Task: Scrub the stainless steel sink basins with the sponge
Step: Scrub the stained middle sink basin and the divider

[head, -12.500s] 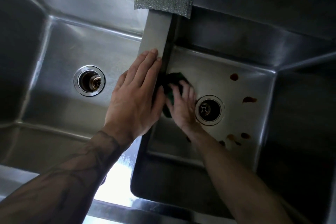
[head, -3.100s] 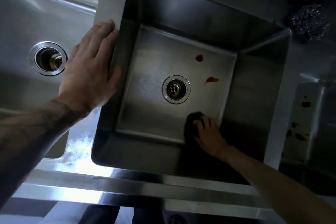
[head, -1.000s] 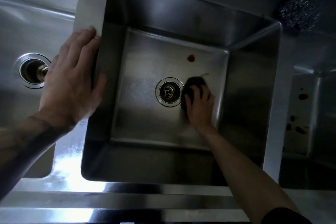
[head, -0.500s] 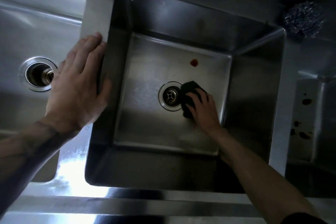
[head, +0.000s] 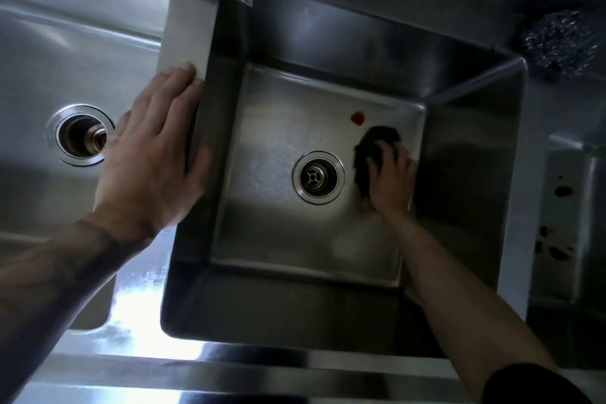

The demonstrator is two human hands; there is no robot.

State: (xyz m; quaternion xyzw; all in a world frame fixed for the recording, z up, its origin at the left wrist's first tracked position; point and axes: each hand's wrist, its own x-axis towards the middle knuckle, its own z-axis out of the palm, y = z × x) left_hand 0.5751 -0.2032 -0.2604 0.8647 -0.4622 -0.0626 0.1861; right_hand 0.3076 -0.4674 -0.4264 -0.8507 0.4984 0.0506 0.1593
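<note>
Sponge (head: 373, 147) under flat right hand (head: 392, 179), basin (head: 278, 239) floor.

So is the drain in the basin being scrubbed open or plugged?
Open. The drain shows its bare cross strainer with a dark hole below, no plug sits in it, and no water stands on the basin floor.

The right hand (head: 390, 180) presses a dark sponge (head: 373, 151) flat on the floor of the middle basin (head: 269, 239), at 3 o'clock from its drain (head: 317, 176). A red stain (head: 357, 117) sits just beyond the sponge at 11 o'clock. The left hand (head: 151, 167) lies open and flat on the divider (head: 187, 33) between the basins.
</note>
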